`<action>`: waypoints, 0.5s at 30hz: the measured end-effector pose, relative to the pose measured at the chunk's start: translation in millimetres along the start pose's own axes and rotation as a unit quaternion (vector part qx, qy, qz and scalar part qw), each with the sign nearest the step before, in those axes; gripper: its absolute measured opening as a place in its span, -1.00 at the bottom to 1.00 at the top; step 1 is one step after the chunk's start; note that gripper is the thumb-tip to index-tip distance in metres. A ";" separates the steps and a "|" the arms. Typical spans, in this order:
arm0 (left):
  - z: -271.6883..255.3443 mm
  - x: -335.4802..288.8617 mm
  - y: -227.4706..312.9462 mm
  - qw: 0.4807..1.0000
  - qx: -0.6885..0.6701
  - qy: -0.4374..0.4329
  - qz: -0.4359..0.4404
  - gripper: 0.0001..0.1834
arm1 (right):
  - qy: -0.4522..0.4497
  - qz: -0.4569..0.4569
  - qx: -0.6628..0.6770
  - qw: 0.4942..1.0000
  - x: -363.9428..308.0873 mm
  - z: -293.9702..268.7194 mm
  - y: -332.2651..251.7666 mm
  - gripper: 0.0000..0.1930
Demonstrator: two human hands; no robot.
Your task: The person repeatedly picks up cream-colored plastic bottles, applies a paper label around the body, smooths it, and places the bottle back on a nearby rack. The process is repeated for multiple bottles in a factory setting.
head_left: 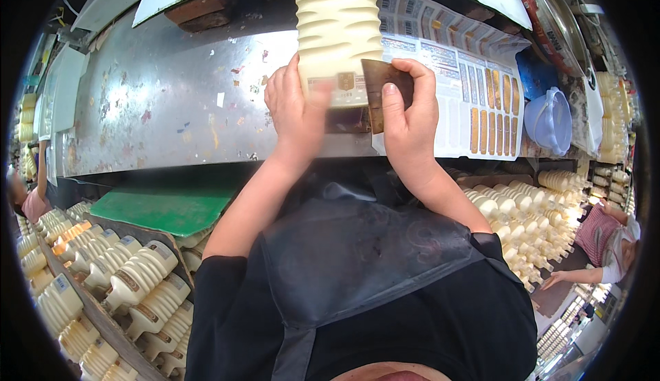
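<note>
A ribbed cream-coloured bottle (pixel 338 37) lies in front of me, its base toward me and a gold label near its far end. Below its near end a dark block (pixel 348 121) shows. My left hand (pixel 295 109) is at the bottle's near left side, fingers along its edge; the thumb, smeared by motion, lies over the front near a small gold-and-white label (pixel 346 82). In my right hand (pixel 412 113) a flat brown scraper-like plate (pixel 377 95) is pinched between thumb and fingers, against or close to the bottle's right edge; contact is unclear.
Sheets of gold and silver labels (pixel 474 78) cover the right of the scuffed metal table (pixel 172 106). A lavender bucket (pixel 548 121) stands at its right end. Bottles fill crates at lower left (pixel 148 278) and right (pixel 515 216). A green board (pixel 165 205) lies below; another person (pixel 608 243) is at right.
</note>
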State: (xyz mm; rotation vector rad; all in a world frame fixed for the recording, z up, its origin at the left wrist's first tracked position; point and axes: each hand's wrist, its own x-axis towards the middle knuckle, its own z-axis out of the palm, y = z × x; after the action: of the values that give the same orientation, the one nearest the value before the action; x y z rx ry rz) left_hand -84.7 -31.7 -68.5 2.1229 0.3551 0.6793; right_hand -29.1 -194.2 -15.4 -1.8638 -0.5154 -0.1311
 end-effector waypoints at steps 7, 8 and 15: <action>1.4 -2.3 -8.6 0.995 -0.101 0.004 0.010 -0.43 | 0.028 0.033 0.023 0.999 -3.3 -2.6 34.3 -0.64; 1.2 -2.9 -9.8 0.993 -0.118 0.002 0.006 -0.44 | 0.027 0.035 0.028 0.999 -2.9 -2.4 39.5 -0.64; -5.6 -1.3 -13.9 0.969 -0.238 -0.038 -0.055 -0.38 | 0.010 0.130 0.083 0.988 7.2 -12.1 48.9 -0.64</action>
State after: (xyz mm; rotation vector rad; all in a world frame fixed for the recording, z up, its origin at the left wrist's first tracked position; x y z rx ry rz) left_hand -89.1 -20.5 -77.4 1.6539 0.2368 0.5506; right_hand -0.6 -216.2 -51.5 -1.7470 -0.2566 0.0655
